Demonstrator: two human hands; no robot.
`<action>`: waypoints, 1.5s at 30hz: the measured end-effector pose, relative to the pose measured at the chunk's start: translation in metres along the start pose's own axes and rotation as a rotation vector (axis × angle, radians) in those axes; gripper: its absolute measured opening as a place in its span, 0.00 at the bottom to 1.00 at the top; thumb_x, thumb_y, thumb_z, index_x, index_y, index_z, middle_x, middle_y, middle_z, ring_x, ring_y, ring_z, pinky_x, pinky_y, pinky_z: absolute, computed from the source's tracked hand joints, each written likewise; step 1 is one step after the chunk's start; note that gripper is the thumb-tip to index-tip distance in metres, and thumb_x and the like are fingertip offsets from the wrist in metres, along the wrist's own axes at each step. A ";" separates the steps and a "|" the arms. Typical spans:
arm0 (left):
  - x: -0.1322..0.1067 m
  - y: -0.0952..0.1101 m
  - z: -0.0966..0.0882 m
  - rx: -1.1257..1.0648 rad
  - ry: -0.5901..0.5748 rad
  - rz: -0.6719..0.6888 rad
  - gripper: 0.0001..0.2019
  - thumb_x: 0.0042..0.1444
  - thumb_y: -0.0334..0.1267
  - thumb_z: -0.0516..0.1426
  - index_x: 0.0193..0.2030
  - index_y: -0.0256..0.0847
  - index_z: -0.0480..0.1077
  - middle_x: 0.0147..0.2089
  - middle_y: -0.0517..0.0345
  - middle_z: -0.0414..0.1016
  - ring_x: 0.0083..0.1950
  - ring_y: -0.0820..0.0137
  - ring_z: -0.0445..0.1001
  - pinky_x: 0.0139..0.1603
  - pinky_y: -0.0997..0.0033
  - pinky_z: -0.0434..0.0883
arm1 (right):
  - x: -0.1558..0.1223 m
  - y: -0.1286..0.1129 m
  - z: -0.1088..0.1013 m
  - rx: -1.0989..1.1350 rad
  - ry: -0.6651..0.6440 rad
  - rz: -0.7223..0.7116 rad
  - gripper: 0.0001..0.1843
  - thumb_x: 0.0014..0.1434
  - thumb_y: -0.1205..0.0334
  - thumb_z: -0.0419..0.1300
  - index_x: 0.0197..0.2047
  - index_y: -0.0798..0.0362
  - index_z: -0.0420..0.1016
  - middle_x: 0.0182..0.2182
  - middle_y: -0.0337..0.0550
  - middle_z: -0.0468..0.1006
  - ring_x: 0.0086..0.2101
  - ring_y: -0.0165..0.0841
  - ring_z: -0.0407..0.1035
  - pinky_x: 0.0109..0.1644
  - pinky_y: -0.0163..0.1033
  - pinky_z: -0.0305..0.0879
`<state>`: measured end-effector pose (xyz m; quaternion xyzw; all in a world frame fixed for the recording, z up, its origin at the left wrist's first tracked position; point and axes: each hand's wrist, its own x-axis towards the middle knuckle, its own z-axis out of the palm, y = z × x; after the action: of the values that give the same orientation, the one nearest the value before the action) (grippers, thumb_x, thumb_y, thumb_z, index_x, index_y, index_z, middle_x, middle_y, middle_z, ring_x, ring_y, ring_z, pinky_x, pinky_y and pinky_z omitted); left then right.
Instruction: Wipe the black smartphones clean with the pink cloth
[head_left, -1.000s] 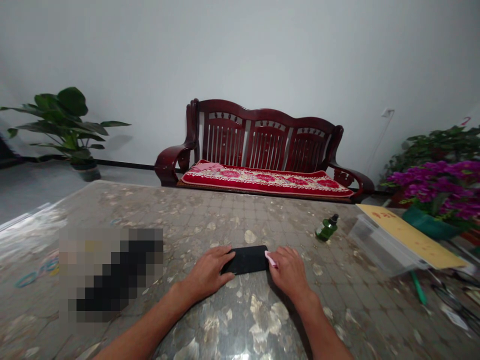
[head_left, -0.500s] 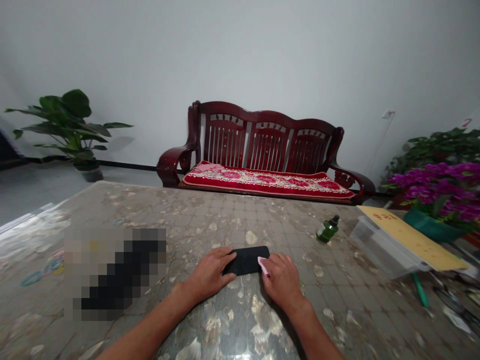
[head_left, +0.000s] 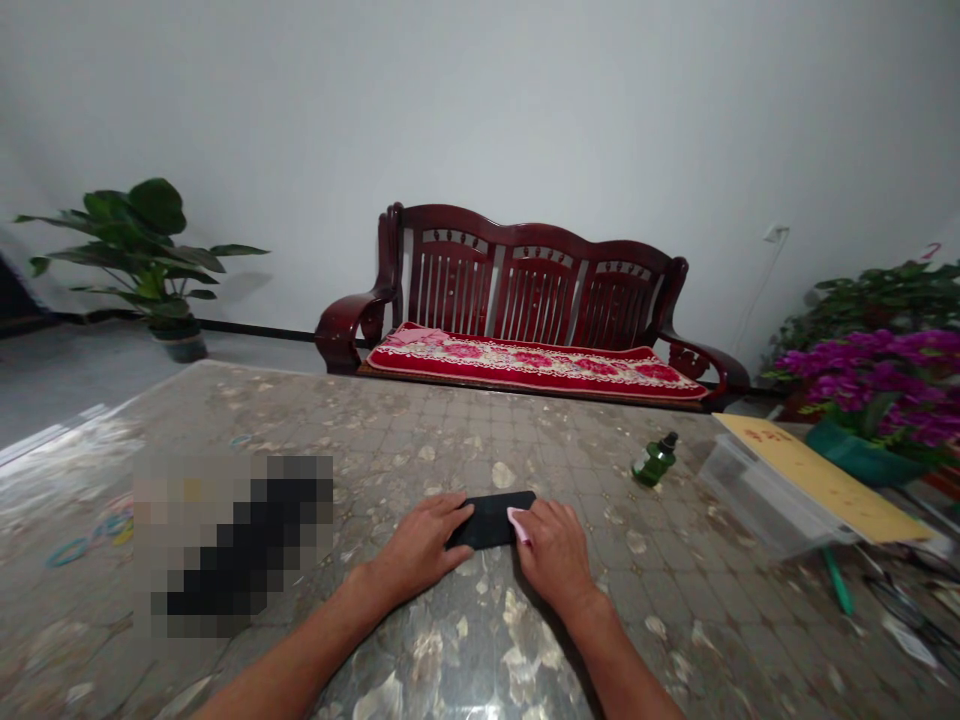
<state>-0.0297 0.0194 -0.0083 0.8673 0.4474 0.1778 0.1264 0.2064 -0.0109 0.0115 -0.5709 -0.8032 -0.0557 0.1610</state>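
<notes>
A flat black phone-like slab lies on the patterned table in front of me. My left hand rests on its left end, fingers curled against the edge, holding it in place. My right hand is closed on a small pink piece and presses it onto the right part of the black slab, covering that end.
A small green bottle stands to the right of the slab. A clear plastic box with a yellow envelope on it sits at the right, a green pen beside it. Coloured rubber bands lie far left.
My right hand with the pink piece has slid leftward across the black slab, covering more of it. The left hand has stayed in place.
</notes>
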 end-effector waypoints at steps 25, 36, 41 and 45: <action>0.006 -0.003 0.002 0.097 -0.054 0.097 0.21 0.62 0.39 0.58 0.62 0.41 0.68 0.65 0.41 0.69 0.63 0.51 0.71 0.63 0.52 0.67 | 0.000 0.022 0.019 0.402 0.272 0.089 0.11 0.64 0.63 0.59 0.46 0.44 0.82 0.38 0.43 0.77 0.40 0.37 0.69 0.45 0.39 0.64; 0.019 0.001 -0.021 -0.042 -0.094 0.067 0.14 0.66 0.42 0.52 0.53 0.45 0.74 0.44 0.49 0.81 0.44 0.57 0.80 0.48 0.64 0.72 | 0.009 0.030 0.028 0.567 0.329 -0.028 0.16 0.70 0.58 0.53 0.54 0.46 0.78 0.48 0.45 0.79 0.50 0.38 0.71 0.57 0.47 0.66; 0.022 -0.006 -0.017 -0.050 -0.028 0.083 0.15 0.68 0.47 0.51 0.48 0.44 0.77 0.39 0.48 0.82 0.39 0.56 0.81 0.43 0.66 0.71 | 0.011 0.033 0.030 0.512 0.334 -0.079 0.16 0.70 0.57 0.53 0.56 0.45 0.76 0.50 0.45 0.78 0.51 0.39 0.71 0.57 0.47 0.68; 0.023 -0.010 -0.016 -0.017 -0.072 0.064 0.15 0.68 0.48 0.52 0.48 0.45 0.76 0.39 0.48 0.82 0.40 0.57 0.80 0.43 0.67 0.71 | 0.013 0.037 0.034 0.455 0.332 -0.117 0.16 0.69 0.58 0.53 0.58 0.45 0.74 0.51 0.45 0.78 0.51 0.40 0.71 0.56 0.47 0.68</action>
<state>-0.0308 0.0451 0.0072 0.8859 0.4132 0.1540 0.1439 0.2306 0.0224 -0.0202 -0.4559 -0.7893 0.0240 0.4106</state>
